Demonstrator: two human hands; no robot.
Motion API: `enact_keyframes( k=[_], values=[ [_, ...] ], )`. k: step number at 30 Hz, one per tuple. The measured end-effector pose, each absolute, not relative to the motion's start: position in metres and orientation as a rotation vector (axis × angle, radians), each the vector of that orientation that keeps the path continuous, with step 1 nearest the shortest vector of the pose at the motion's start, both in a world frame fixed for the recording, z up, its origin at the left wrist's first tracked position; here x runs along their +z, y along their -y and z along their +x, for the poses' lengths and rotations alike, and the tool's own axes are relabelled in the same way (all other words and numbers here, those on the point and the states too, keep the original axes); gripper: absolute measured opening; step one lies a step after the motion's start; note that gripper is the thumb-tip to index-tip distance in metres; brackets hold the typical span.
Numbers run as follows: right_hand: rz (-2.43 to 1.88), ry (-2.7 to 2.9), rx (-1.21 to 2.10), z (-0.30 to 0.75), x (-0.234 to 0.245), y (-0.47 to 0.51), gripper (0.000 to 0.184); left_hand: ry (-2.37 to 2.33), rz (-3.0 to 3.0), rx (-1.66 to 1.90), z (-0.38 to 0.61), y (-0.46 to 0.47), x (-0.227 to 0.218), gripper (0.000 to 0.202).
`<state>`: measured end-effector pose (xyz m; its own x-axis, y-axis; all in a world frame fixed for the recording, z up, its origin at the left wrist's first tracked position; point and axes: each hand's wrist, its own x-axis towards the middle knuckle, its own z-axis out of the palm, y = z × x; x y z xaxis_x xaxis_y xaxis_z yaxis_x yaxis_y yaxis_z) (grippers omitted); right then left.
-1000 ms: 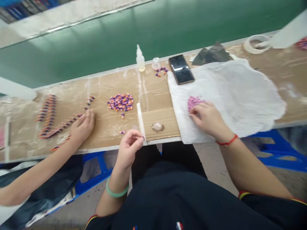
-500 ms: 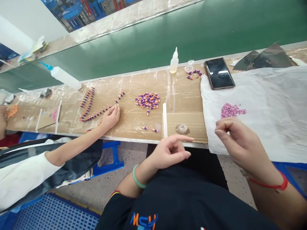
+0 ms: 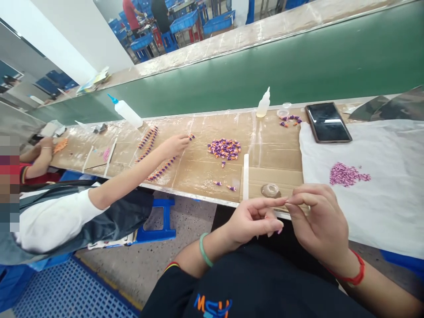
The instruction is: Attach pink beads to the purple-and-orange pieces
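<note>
My left hand (image 3: pixel 253 218) is above the bench's front edge, its index finger stretched out. Under its thumb a small pink piece (image 3: pixel 280 231) peeks out, held against the curled fingers. My right hand (image 3: pixel 318 221) is closed in a pinch at the tip of that index finger; what lies in the pinch is too small to make out. Just beyond the hands, a small clear round dish (image 3: pixel 270 190) rests on a cardboard piece (image 3: pixel 291 176). Pink-purple small pieces (image 3: pixel 346 174) are heaped on a white cloth (image 3: pixel 391 203) to the right.
A pile of purple-and-orange pieces (image 3: pixel 224 149) lies mid-bench, a white strip (image 3: pixel 245 176) nearer me. Behind stand a small dropper bottle (image 3: pixel 263 105) and a phone (image 3: pixel 328 122) lying flat. At left, a co-worker's hand (image 3: pixel 175 145) works by rows of pieces (image 3: pixel 147 143).
My right hand has moved left from beside the pink-purple heap to my left index fingertip. The co-worker's hand has moved away along the row. The view has shifted.
</note>
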<state>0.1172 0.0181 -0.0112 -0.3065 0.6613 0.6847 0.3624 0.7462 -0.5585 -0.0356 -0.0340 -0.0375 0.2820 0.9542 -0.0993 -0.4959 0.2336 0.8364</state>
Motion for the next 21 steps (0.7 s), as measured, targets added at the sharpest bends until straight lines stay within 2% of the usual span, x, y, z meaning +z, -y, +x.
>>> enact_keyframes(
  k=[12,17,21],
  values=[
    [-0.365,2.195,0.298,0.145,-0.003,-0.030,0.039,-0.650,0.559,0.924,-0.047,0.039,-0.033,0.066],
    [-0.428,2.089,0.282,0.137,-0.006,-0.019,0.030,-0.656,0.551,0.979,-0.041,0.039,-0.032,0.060],
    [-0.627,1.937,0.645,0.123,-0.010,-0.006,0.016,-0.805,0.675,1.147,-0.038,0.038,-0.022,0.048]
  ],
)
